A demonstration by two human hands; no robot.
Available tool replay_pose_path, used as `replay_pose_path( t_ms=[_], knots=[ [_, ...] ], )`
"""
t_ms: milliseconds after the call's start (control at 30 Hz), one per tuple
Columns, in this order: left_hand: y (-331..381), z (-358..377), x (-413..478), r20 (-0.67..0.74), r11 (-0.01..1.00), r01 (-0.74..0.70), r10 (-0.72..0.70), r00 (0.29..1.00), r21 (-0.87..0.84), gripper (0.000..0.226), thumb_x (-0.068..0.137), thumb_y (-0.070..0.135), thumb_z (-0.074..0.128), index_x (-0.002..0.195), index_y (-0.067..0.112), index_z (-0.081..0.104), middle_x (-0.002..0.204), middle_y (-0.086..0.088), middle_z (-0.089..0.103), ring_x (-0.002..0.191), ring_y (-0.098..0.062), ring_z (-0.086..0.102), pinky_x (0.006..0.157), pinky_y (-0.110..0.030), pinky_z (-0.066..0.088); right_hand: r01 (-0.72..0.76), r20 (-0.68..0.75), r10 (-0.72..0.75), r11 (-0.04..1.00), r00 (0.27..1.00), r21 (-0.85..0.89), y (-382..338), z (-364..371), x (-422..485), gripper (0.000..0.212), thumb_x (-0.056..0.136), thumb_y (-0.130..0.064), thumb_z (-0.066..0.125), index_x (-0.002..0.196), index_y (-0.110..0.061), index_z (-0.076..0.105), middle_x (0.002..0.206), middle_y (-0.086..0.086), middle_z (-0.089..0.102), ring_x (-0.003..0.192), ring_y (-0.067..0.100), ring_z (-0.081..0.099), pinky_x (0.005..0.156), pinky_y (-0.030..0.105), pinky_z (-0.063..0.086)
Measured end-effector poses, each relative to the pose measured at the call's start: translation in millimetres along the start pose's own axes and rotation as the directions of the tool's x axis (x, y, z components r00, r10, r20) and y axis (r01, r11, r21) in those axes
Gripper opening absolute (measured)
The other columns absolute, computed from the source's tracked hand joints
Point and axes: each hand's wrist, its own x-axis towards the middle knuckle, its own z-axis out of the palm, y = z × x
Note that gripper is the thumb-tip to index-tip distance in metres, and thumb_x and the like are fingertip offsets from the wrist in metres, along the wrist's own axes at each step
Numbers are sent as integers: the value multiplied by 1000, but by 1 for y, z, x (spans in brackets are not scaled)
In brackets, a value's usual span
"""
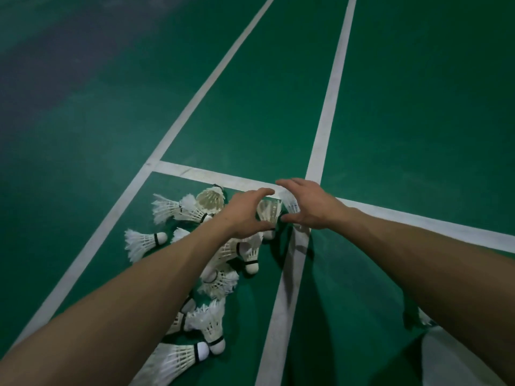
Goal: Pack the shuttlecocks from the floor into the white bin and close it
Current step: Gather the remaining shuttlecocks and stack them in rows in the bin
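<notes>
Several white feather shuttlecocks lie in a loose pile (217,277) on the green court floor, running from the line crossing down to the bottom edge. One shuttlecock (269,211) lies between my two hands. My left hand (245,213) reaches out over the pile's far end, fingers spread and curved, holding nothing. My right hand (309,204) hovers opposite it, fingers also spread, empty. A white shape (457,358) at the bottom right corner may be the bin; my right forearm hides most of it.
White court lines (326,112) cross the green floor; one runs under the pile's right side. A single shuttlecock (145,242) lies apart at the left. Another white bit (425,319) shows beneath my right forearm. Darker floor lies at the far left.
</notes>
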Motion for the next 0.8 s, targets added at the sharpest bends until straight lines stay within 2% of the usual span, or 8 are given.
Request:
replay_pose_path(
  t_ms=[167,233,300,367,567,700,800],
  knots=[
    [-1,3,-4,108,999,-4,9,994,-49,93,72,31,81,145,36,25,135,-2,49,113,-16,49,97,-32,41,-23,-26,23,1000,999,-1,11,12,-3,70,83,-33,70,142,-29,32,124,10,55,114,29,50,94,40,45],
    [-4,5,-9,189,998,-47,40,981,32,94,73,27,80,147,37,21,143,-2,43,121,-18,45,103,-35,37,-19,22,19,999,1000,26,16,13,-10,65,83,-25,70,139,-29,36,102,6,61,96,25,57,83,39,50],
    [-5,8,-15,250,985,-109,73,966,133,88,79,28,74,147,39,19,150,0,34,132,-22,36,110,-40,29,-15,68,11,998,998,57,18,15,-18,62,83,-22,72,135,-30,40,84,-1,58,81,20,58,73,36,50],
    [-3,10,-17,255,979,-146,106,961,142,74,86,31,67,145,40,24,149,-2,37,132,-23,37,110,-42,27,-9,72,4,997,997,74,19,14,-26,60,81,-22,74,132,-28,45,86,-3,56,82,19,56,73,33,47],
    [16,16,-12,251,978,-158,120,960,137,44,97,32,48,140,35,37,132,-8,55,107,-21,57,99,-38,42,-24,28,22,996,999,83,25,-8,-47,58,79,-21,77,129,-28,49,87,-2,61,81,18,57,71,30,45],
    [33,17,-15,256,982,-148,114,960,120,34,98,25,48,132,28,50,120,-5,65,102,-19,62,95,-38,47,-56,-6,57,990,998,129,27,-26,-68,56,79,-20,77,128,-27,50,84,-2,63,76,16,59,70,31,49],
    [44,19,-24,193,988,-136,119,974,77,32,96,23,52,128,27,55,119,-3,66,97,-13,61,94,-33,47,-59,-18,62,988,998,143,27,-39,-90,55,79,-21,78,127,-27,52,84,-2,65,75,15,60,70,30,49]
  ],
)
